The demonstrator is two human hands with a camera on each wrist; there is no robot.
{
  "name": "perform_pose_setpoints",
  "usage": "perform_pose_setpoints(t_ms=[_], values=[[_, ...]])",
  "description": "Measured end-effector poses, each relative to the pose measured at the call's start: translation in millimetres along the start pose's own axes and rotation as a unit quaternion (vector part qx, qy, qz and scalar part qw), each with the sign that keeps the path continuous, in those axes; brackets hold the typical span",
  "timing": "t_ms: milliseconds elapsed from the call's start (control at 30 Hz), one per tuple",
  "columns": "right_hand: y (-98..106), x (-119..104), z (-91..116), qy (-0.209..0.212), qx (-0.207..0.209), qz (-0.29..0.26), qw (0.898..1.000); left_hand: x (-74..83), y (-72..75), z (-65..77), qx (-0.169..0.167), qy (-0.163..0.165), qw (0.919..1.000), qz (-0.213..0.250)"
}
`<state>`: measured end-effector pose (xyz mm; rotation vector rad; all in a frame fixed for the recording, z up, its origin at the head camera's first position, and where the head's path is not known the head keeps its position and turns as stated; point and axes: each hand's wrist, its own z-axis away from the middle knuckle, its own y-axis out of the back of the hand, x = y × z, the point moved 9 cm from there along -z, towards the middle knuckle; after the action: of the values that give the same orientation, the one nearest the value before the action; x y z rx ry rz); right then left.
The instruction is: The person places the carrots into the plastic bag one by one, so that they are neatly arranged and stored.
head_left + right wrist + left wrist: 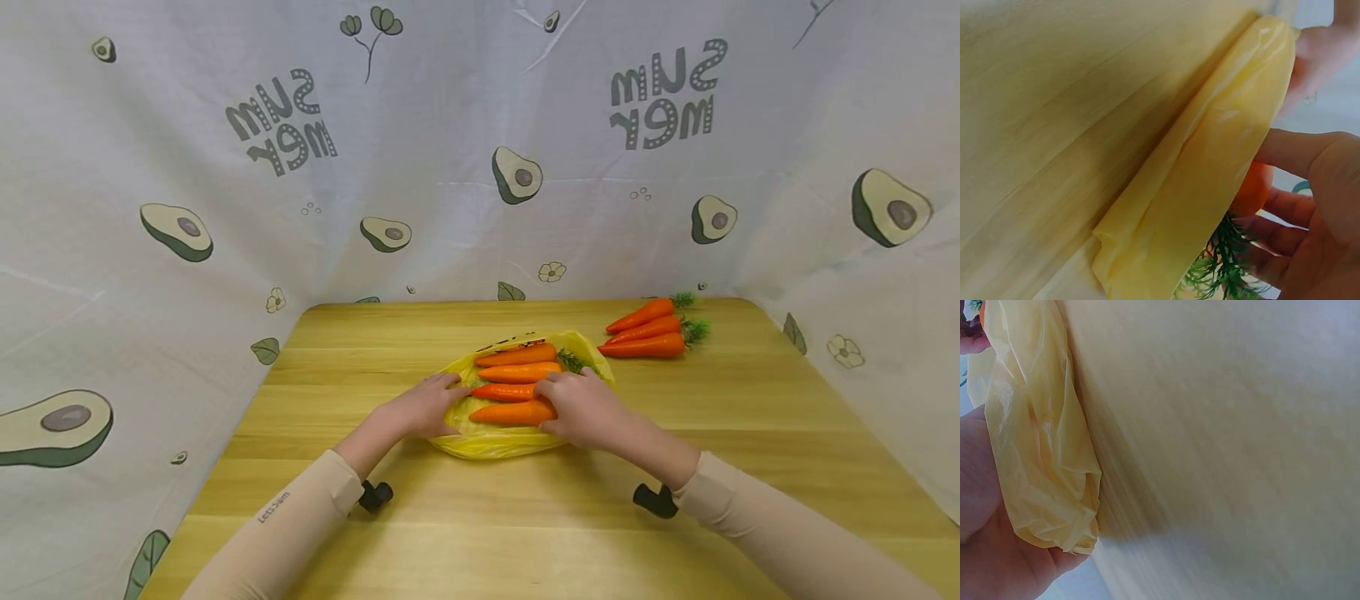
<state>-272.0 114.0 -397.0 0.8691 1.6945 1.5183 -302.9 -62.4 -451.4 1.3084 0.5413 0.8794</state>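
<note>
A yellow plastic bag lies on the table with its mouth spread open. Several orange carrots are lined up inside it, tips to the left. My left hand rests at the bag's left end with thumb and fingers spread apart; in the left wrist view the yellow plastic lies against its palm. At the right end, my right hand grips the nearest carrot, fingers over it and thumb on the near side. Green carrot tops show below that hand in the right wrist view.
Three more carrots with green tops lie together on the wooden table, to the right behind the bag. A pale cloth printed with avocados hangs around the table's back and sides.
</note>
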Motion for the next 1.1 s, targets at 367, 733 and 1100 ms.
perform_pose_setpoints(t_ms=[367, 733, 1100], values=[[-7.8, -2.9, 3.9, 0.022, 0.016, 0.041, 0.999, 1.5, 0.8, 1.5, 0.004, 0.002, 1.0000, 0.007], [-5.1, -7.1, 7.1, 0.047, 0.041, 0.048, 0.997, 1.7, 0.1, -0.2, 0.007, -0.003, 1.0000, -0.001], [-6.6, -0.3, 7.4, 0.035, 0.018, 0.006, 0.999, 0.1, -0.5, 0.3, -0.006, 0.009, 0.9999, -0.004]])
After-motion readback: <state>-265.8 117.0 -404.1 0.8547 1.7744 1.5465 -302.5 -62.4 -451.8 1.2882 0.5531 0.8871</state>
